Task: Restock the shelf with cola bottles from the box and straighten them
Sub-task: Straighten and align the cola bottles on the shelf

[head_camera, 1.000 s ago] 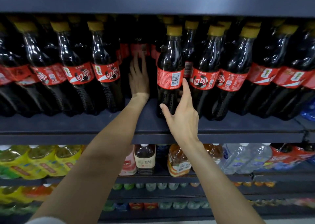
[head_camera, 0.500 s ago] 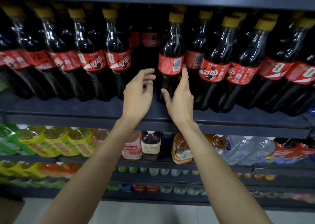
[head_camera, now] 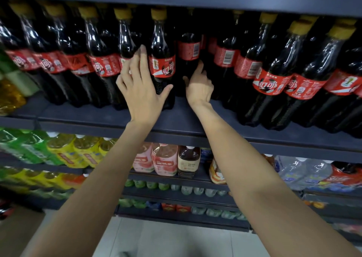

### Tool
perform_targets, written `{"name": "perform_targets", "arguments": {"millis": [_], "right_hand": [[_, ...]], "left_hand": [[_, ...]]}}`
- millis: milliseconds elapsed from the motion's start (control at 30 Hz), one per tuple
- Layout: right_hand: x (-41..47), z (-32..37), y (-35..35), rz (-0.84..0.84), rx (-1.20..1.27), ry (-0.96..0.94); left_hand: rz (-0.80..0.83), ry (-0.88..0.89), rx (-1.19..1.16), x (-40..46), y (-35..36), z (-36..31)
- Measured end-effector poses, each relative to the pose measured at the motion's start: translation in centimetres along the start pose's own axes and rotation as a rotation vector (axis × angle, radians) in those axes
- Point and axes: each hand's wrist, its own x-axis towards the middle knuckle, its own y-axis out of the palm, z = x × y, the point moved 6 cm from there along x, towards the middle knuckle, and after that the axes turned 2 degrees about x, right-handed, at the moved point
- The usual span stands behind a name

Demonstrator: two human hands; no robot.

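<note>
Both bare arms reach up and far, side by side, the left hand flat with its fingers straight and spread and thumb out to the right, the right hand with curled fingers, pointing up.

Cola bottles carry red labels with white Chinese characters 可口; barcodes show on a few turned labels. Lower-shelf drink labels too blurred to read.

Cola bottles in rows on shelf, other drinks on shelves below
</note>
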Motion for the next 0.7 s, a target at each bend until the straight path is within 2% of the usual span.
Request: {"name": "perform_targets", "arguments": {"millis": [367,533,700], "right_hand": [[0.1,-0.2,0.4,-0.011,0.004,-0.018],[0.6,0.1,1.2,0.052,0.164,0.025],[-0.1,0.2,1.1,-0.04,0.151,0.059]], "left_hand": [[0.034,0.018,-0.04,0.0,1.1,-0.6],[0.043,0.0,-0.053,0.1,1.1,-0.5],[0.018,0.016,-0.042,0.0,1.2,-0.1]]}}
